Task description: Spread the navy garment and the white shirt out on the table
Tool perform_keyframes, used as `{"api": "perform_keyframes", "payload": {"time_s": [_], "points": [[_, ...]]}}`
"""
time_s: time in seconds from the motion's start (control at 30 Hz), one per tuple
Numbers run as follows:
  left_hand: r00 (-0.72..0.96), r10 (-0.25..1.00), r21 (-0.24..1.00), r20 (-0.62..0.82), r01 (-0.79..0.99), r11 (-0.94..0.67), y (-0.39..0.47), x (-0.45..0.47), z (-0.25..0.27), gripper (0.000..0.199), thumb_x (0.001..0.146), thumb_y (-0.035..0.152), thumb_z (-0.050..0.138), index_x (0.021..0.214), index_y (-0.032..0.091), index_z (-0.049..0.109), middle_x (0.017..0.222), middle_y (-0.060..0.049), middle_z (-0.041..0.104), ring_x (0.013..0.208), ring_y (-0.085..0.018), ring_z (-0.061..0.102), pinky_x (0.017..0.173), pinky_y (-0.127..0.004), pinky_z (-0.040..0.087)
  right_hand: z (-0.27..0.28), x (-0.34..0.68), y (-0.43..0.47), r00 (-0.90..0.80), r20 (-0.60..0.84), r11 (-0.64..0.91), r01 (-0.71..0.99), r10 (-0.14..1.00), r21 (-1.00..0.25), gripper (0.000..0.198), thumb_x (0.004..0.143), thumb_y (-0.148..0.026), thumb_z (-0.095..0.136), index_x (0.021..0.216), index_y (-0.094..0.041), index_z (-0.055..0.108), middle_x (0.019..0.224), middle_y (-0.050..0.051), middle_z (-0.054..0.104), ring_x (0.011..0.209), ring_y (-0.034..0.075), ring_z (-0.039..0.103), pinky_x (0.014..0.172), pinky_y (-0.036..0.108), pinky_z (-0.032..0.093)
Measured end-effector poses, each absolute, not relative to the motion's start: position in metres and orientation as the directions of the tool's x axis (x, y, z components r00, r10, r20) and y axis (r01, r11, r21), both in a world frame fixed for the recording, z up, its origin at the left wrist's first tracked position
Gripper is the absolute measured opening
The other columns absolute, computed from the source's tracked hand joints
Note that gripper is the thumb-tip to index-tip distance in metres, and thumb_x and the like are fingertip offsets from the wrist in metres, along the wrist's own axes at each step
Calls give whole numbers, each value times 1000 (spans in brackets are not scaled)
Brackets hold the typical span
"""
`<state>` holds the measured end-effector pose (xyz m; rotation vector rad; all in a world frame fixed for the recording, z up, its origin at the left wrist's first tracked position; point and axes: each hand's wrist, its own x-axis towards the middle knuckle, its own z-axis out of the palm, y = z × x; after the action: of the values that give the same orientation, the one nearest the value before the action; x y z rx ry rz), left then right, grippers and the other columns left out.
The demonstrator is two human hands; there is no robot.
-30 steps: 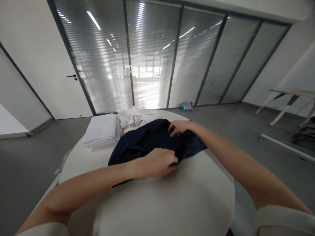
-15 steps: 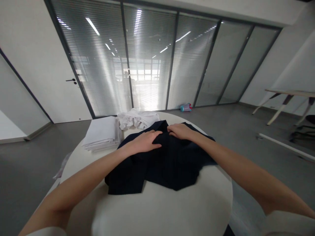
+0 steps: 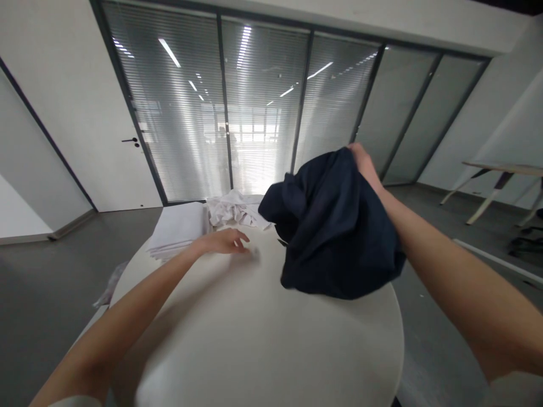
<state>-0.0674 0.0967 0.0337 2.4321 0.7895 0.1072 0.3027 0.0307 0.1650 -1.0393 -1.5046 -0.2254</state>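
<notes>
Head view. We see the right hand (image 3: pixel 363 164) gripping a dark navy garment (image 3: pixel 335 226) by its upper edge, so that the cloth hangs bunched above the far right part of the round white table (image 3: pixel 271 339). The left hand (image 3: pixel 224 242) lies low over the table's far side, fingers loosely spread, seemingly touching the surface. Just beyond it sit a crumpled white cloth (image 3: pixel 233 210) and, at the table's far left edge, a folded white stack (image 3: pixel 178 229).

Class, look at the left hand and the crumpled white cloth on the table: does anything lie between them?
Nothing visible does. The left hand rests on bare round white table, just short of the crumpled white cloth; the dark navy garment hangs from the right hand, off to the side.
</notes>
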Motion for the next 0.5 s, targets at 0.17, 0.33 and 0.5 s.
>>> {"api": "perform_keyframes", "payload": {"time_s": [0.17,0.33,0.5], "points": [[511,670,676,538,214,-705,82,-60,74,50,93,57,52,126,21,61,129,-13,64,114,-28,64,92,-39,53,188,262,22,188,936,678,648,297,-346,25,94,-53,55,96,-29,47,68,-3,47,61,16,46,53,28,38],[585,411,565,699,-99,-819,43,-10,90,119,67,57,84,158,35,9,159,-15,32,146,-36,30,112,-55,36,167,192,29,-9,845,743,482,534,-465,33,89,-54,62,93,-25,48,70,-4,49,57,11,50,51,23,38],[319,471,507,822,-34,-861,46,25,93,97,76,56,78,151,25,25,150,-15,42,140,-33,41,116,-48,34,148,171,25,-13,733,724,171,680,-669,52,81,-69,63,111,-29,52,83,-2,63,73,16,64,58,25,50]]}}
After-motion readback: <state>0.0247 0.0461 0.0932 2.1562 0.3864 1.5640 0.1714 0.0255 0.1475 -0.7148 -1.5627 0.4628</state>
